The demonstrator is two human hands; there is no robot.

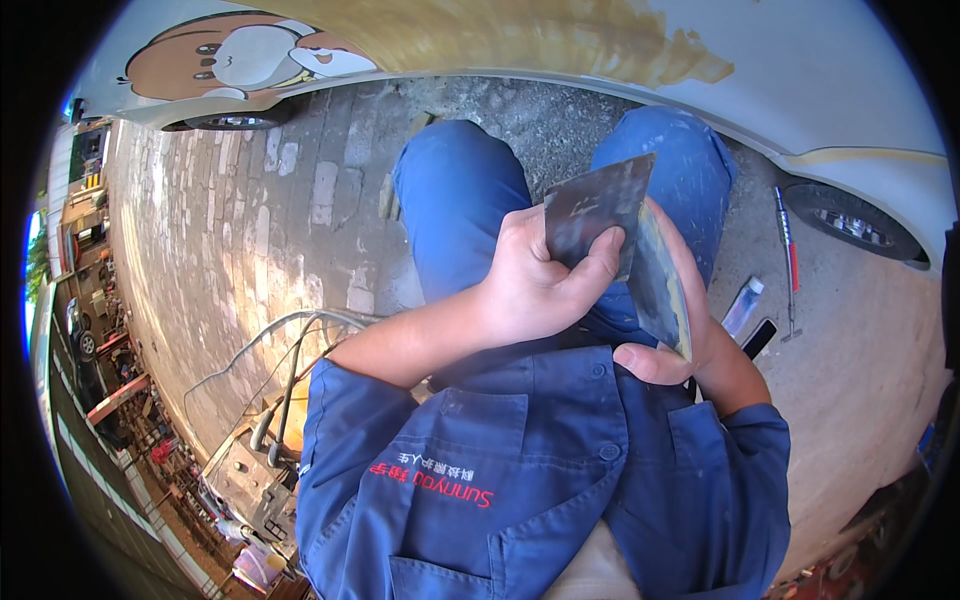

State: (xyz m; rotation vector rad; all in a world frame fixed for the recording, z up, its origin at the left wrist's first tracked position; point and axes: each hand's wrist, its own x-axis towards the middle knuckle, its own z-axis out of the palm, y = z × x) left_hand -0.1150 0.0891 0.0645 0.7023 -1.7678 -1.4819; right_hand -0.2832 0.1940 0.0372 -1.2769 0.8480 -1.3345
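Note:
My left hand (530, 285) is closed around a thin, dark, flat putty scraper (592, 212), thumb pressed on its face. My right hand (703, 335) grips a second dark flat plate (656, 290), its fingers behind and its thumb at the lower edge. Yellowish putty lines that plate's right edge. The two plates overlap in front of my lap, close together; whether they touch I cannot tell. Beyond my knees a pale vehicle panel (800, 70) carries a broad yellow-brown putty patch (560, 40).
On the ground to the right lie a long tool with a red part (790, 255), a pale tube (742, 305) and a black flat object (760, 338). A vehicle wheel (855, 220) stands beyond them. At left is a worn machine (245, 475) with hoses (290, 390).

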